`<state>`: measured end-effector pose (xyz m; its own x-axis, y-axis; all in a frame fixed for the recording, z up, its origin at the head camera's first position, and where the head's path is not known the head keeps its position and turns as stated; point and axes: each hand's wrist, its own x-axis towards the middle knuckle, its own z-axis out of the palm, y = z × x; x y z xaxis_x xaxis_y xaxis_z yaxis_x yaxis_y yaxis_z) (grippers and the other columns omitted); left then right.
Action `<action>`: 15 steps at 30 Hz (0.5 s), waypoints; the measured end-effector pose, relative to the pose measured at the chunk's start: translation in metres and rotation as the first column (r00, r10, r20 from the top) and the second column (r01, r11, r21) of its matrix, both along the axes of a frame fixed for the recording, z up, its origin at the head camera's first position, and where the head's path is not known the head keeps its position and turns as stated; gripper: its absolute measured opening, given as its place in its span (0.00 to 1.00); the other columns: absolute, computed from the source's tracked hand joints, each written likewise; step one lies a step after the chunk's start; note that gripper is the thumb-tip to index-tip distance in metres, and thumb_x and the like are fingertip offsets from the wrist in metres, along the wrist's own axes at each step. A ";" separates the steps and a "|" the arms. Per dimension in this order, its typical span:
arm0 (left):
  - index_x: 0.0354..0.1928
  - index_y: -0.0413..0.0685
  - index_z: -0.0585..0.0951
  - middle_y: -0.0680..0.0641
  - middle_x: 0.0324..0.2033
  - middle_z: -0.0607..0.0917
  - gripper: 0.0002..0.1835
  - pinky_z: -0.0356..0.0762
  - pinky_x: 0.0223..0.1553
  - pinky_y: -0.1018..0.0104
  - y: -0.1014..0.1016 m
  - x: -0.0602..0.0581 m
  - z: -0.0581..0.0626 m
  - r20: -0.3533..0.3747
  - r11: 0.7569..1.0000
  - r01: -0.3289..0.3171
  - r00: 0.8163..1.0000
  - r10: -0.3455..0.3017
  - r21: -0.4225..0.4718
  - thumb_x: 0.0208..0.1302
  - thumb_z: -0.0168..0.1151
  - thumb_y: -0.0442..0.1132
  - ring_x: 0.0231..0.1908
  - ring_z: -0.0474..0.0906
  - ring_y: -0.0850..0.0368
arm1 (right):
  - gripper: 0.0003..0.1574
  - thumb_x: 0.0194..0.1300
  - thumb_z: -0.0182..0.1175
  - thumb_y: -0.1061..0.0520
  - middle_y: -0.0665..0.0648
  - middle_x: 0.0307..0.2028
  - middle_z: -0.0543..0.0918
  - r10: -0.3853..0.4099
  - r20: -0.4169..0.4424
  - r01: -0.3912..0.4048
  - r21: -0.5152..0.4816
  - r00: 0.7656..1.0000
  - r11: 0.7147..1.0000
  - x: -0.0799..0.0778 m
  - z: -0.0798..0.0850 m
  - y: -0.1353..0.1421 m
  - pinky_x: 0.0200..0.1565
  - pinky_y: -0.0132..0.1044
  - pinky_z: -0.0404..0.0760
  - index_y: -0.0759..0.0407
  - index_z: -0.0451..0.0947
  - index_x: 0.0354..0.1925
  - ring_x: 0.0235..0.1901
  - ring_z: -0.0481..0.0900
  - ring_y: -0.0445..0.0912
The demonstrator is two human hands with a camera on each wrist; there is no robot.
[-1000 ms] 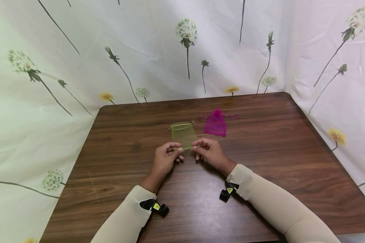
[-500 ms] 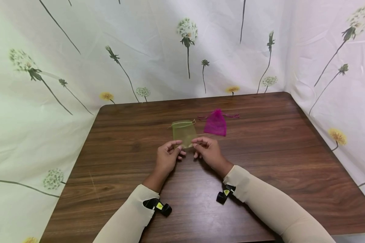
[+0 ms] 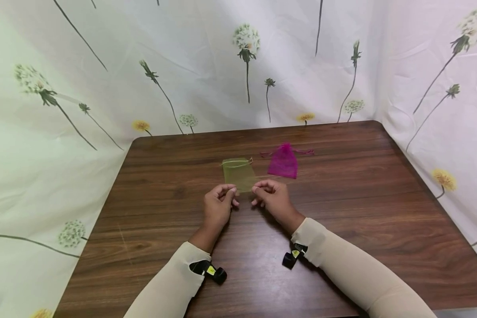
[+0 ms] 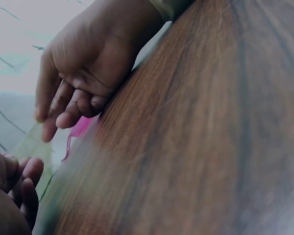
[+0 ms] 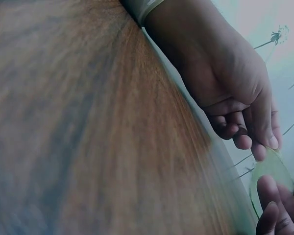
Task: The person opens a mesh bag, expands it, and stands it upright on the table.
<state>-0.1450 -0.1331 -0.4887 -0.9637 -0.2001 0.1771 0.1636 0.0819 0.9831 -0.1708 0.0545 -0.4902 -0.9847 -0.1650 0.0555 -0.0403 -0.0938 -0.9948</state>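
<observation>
Head view, nearest first: a beige left sleeve (image 3: 164, 280) and a beige right sleeve (image 3: 353, 263) are stretched in over the brown wood-grain worktop (image 3: 163, 176). Beyond the cuffs, the near edge of a flat, sheer olive-green drawstring pouch (image 3: 239, 176) is pinched toward its left end by the left hand (image 3: 217, 205) and toward its right end by the right hand (image 3: 276, 201), thumb against forefinger in both. Only that near edge is taken by each grip; the pouch's body is spread away on the far side, its corded mouth left free. Whether the mouth is rested on the worktop cannot be told.

The step in hand is judged to be the holding out or straightening of this pouch; by the next move, light, even tension would be called for, since such thin fabric could easily be creased.

Farther off, to the right and apart from the green one, a sheer magenta drawstring pouch (image 3: 283, 164) is laid, touched by neither hand. Farthest, a white flower-printed cloth (image 3: 206, 97) is hung.
</observation>
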 end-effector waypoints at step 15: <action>0.56 0.30 0.88 0.26 0.34 0.91 0.12 0.81 0.21 0.74 -0.002 0.003 -0.005 -0.101 0.995 0.021 0.994 -0.031 -0.102 0.76 0.67 0.29 0.17 0.86 0.59 | 0.13 0.75 0.66 0.67 0.78 0.42 0.91 0.026 -0.060 -0.023 0.047 0.998 0.999 0.003 0.003 0.000 0.24 0.30 0.80 0.76 0.87 0.52 0.20 0.86 0.40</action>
